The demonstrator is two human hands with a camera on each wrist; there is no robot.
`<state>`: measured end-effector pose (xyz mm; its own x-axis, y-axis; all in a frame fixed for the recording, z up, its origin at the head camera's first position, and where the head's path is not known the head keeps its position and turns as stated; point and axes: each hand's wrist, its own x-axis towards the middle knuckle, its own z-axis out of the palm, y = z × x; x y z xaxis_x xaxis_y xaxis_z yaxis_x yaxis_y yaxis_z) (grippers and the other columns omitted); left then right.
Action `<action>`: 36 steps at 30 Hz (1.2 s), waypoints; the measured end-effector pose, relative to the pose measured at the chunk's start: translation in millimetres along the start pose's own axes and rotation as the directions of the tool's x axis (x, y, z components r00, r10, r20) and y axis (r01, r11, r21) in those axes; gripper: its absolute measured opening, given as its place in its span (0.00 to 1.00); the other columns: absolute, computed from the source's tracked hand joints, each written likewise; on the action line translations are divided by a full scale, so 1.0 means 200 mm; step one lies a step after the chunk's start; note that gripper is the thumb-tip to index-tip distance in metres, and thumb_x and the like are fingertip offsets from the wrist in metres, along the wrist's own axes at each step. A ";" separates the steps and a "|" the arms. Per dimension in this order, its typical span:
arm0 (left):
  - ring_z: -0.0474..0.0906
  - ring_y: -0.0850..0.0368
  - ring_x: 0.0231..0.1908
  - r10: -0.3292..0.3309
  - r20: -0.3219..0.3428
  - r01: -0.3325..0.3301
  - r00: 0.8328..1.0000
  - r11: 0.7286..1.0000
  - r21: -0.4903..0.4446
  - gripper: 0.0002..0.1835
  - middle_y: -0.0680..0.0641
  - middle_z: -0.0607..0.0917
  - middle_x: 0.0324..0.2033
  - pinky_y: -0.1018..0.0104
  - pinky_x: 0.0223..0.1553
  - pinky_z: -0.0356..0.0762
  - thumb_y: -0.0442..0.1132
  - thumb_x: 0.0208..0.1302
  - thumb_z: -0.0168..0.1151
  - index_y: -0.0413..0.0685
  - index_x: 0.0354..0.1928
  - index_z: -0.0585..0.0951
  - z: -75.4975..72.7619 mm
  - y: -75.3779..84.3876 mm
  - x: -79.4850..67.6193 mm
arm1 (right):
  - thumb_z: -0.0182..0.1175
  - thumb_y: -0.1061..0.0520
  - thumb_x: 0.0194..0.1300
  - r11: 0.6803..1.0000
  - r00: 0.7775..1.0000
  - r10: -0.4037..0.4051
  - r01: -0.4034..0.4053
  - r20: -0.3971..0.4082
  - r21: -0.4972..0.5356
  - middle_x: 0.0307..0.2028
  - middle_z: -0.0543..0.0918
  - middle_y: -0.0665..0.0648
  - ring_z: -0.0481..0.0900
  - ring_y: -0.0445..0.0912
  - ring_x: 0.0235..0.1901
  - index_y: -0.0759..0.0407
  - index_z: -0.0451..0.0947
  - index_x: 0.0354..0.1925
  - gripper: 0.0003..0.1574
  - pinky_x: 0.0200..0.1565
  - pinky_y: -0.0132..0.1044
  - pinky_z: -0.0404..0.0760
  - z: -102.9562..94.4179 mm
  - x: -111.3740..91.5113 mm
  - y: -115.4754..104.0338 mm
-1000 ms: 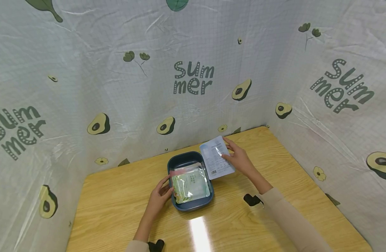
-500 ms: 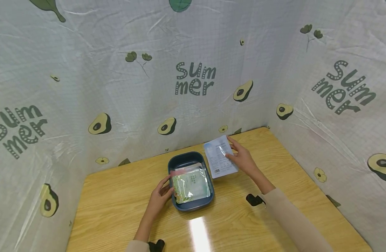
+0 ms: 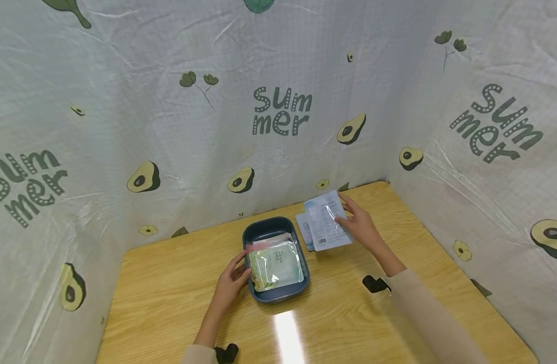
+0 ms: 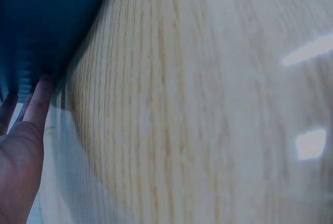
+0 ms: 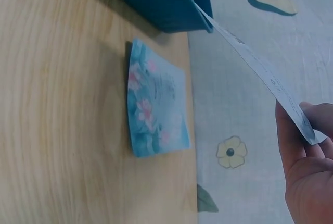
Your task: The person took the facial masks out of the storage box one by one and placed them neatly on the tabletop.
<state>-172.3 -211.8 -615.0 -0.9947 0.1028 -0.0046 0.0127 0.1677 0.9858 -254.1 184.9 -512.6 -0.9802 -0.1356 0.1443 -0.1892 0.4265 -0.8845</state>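
Note:
A dark blue plastic bin [image 3: 278, 298] stands on the table with several face mask sachets lying in it, a green one [image 3: 278, 267] on top. My left hand [image 3: 230, 280] rests against the bin's left side; in the left wrist view its straight fingers [image 4: 40, 101] touch the outer wall. Between thumb and fingers, my right hand [image 3: 358, 222] pinches a pale blue-white face mask sachet [image 3: 328, 222], raised and tilted right of the bin, printed back facing up. Beneath it, partly covered in the head view, another sachet [image 5: 158, 104] with pink flowers lies on the table.
The light wood table [image 3: 169, 298] meets a white plastic sheet [image 3: 278, 162] printed with avocados at the back and sides. A bright reflection shows on the tabletop in front of the bin.
My right hand has moved right with the pinched sachet, away from the bin. This uncovers part of the flowered sachet on the table. My left hand stays at the bin's side.

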 end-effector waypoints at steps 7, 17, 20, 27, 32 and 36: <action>0.70 0.38 0.68 0.017 0.020 -0.016 1.000 1.000 -0.025 0.32 0.42 0.63 0.76 0.60 0.58 0.80 0.37 0.71 0.65 0.52 0.75 0.68 0.00 0.00 -0.01 | 0.61 0.70 0.70 0.998 0.999 -0.035 0.034 -0.013 -0.050 0.66 0.74 0.71 0.84 0.63 0.52 0.50 0.54 0.80 0.49 0.42 0.45 0.88 -0.03 0.01 0.04; 0.69 0.38 0.69 0.002 0.024 -0.001 1.000 0.999 -0.041 0.32 0.43 0.63 0.76 0.56 0.60 0.79 0.38 0.71 0.64 0.55 0.75 0.68 0.01 0.00 -0.02 | 0.61 0.69 0.70 0.995 0.998 -0.030 0.024 -0.060 -0.096 0.66 0.73 0.71 0.82 0.65 0.55 0.49 0.55 0.80 0.47 0.47 0.51 0.86 -0.11 0.00 0.14; 0.69 0.38 0.69 0.001 0.018 0.000 1.000 0.999 -0.036 0.32 0.43 0.63 0.76 0.56 0.59 0.79 0.38 0.71 0.65 0.54 0.75 0.68 0.00 0.01 -0.02 | 0.60 0.70 0.70 0.996 0.997 -0.028 0.021 -0.071 -0.089 0.66 0.73 0.71 0.82 0.65 0.55 0.49 0.55 0.80 0.48 0.46 0.52 0.86 -0.13 0.00 0.15; 0.70 0.39 0.68 0.004 0.012 -0.004 1.000 1.000 -0.008 0.33 0.43 0.64 0.76 0.55 0.59 0.79 0.40 0.71 0.65 0.54 0.75 0.68 0.00 0.01 -0.02 | 0.58 0.72 0.71 0.991 0.994 -0.026 0.011 -0.109 -0.136 0.70 0.69 0.69 0.72 0.64 0.66 0.51 0.57 0.79 0.45 0.58 0.60 0.79 -0.18 0.03 0.23; 0.70 0.39 0.68 -0.002 0.009 0.002 1.000 1.000 -0.009 0.33 0.44 0.64 0.76 0.54 0.60 0.78 0.39 0.70 0.66 0.55 0.75 0.68 0.00 0.02 -0.02 | 0.57 0.73 0.71 0.992 0.994 -0.027 0.014 -0.107 -0.125 0.73 0.65 0.70 0.68 0.67 0.68 0.54 0.58 0.78 0.43 0.62 0.64 0.73 -0.22 0.06 0.28; 0.70 0.39 0.69 -0.007 0.013 0.007 1.000 1.000 -0.020 0.33 0.44 0.64 0.76 0.55 0.60 0.78 0.38 0.70 0.65 0.54 0.75 0.68 0.00 0.02 -0.02 | 0.56 0.72 0.72 0.993 0.995 0.007 -0.019 -0.102 -0.117 0.73 0.64 0.70 0.66 0.67 0.69 0.54 0.57 0.79 0.43 0.63 0.64 0.72 -0.23 0.08 0.32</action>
<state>-168.0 -210.9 -610.8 -0.9933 0.1145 -0.0134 0.0038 0.1490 0.9888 -284.2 251.0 -546.5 -0.9823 -0.0409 0.1829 -0.1764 0.5309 -0.8288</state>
